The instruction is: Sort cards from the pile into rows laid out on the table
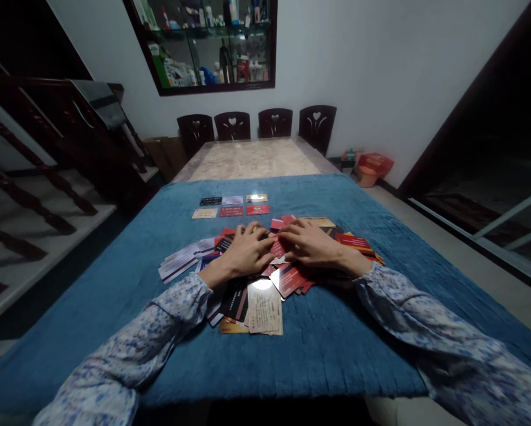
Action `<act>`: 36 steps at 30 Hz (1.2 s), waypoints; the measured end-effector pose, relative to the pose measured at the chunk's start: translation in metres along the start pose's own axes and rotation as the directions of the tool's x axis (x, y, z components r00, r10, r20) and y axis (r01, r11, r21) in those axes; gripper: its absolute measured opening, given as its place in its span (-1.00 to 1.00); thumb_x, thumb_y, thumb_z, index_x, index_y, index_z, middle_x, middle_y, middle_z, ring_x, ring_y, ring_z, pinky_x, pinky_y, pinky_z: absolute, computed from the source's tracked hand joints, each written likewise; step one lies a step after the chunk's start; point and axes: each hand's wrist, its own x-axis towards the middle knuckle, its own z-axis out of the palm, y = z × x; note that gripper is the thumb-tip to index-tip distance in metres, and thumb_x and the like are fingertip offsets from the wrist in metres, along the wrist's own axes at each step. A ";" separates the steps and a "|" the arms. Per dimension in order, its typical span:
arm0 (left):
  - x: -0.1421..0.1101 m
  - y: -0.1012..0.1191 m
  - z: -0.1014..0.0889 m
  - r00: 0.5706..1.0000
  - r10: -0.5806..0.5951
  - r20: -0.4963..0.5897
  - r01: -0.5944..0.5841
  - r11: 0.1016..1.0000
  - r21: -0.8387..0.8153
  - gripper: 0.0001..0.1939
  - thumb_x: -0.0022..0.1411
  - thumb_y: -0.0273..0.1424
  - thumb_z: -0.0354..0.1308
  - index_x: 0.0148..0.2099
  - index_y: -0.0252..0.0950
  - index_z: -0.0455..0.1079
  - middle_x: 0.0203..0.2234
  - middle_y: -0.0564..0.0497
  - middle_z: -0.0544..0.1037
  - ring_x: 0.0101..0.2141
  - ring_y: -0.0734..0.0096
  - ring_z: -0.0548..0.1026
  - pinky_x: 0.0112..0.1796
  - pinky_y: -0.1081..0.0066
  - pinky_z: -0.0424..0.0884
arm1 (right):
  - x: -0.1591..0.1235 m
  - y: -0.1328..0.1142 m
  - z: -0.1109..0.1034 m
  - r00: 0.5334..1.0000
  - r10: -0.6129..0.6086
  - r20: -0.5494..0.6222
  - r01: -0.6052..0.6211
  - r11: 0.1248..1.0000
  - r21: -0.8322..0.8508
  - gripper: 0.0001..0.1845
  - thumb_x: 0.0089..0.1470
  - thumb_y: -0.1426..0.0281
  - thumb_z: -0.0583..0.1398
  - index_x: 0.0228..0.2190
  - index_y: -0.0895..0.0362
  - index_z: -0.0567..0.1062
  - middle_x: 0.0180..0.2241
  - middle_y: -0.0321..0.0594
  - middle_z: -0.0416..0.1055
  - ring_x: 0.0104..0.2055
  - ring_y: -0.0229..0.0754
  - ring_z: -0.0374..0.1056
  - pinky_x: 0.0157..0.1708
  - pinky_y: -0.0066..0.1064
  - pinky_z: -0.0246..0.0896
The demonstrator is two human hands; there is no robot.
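A loose, overlapping heap of plastic cards spreads across the blue cloth [114,284] in front of me. My left hand [246,253] rests palm down over the heap's middle, fingers apart. Beside it, my right hand [307,244] lies on the cards with its fingers stretched toward the left one. Between the hands a red card [278,249] shows in part. Nearer to me are a cream card [265,307], a black card [236,300] and another red card [287,279]. White cards [180,260] fan out at the left. Both palms hide the cards beneath them.
Beyond the heap, several cards lie in two short rows, including a red card [258,209] and a black card [211,201]. The marble tabletop [256,158] shows past the cloth. Several dark chairs [232,125] stand at the far end. A stair railing [25,154] is at left.
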 end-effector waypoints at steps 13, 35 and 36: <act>0.003 0.013 0.000 0.999 -0.004 0.037 0.000 0.996 0.085 -0.62 0.42 -0.23 0.06 0.13 -0.32 0.46 0.11 -0.25 0.51 0.16 -0.11 0.29 0.08 -0.14 0.21 | 0.002 0.001 0.007 0.999 0.017 -0.040 -0.022 0.994 -0.111 -0.63 0.35 0.23 0.13 0.04 0.13 0.56 0.03 0.04 0.50 0.08 0.13 0.22 0.06 0.03 0.17; -0.005 0.000 -0.006 0.977 0.208 -0.053 -0.188 0.948 0.258 -0.84 0.41 -0.47 0.11 -0.15 -0.34 0.54 -0.20 -0.15 0.66 -0.02 0.12 0.45 -0.11 0.16 0.27 | -0.002 0.010 0.009 0.985 -0.121 -0.126 0.116 0.992 -0.045 -0.66 0.31 0.28 0.19 0.04 0.12 0.57 -0.04 0.01 0.59 0.03 0.07 0.27 0.01 -0.05 0.12; -0.005 -0.002 -0.007 0.976 0.207 -0.067 -0.185 0.952 0.242 -0.84 0.40 -0.47 0.11 -0.15 -0.34 0.54 -0.21 -0.14 0.66 -0.02 0.12 0.45 -0.11 0.17 0.27 | -0.002 0.011 0.009 0.983 -0.116 -0.143 0.113 0.993 -0.029 -0.67 0.32 0.31 0.18 0.04 0.11 0.58 -0.07 0.00 0.59 0.00 0.04 0.28 -0.02 -0.08 0.12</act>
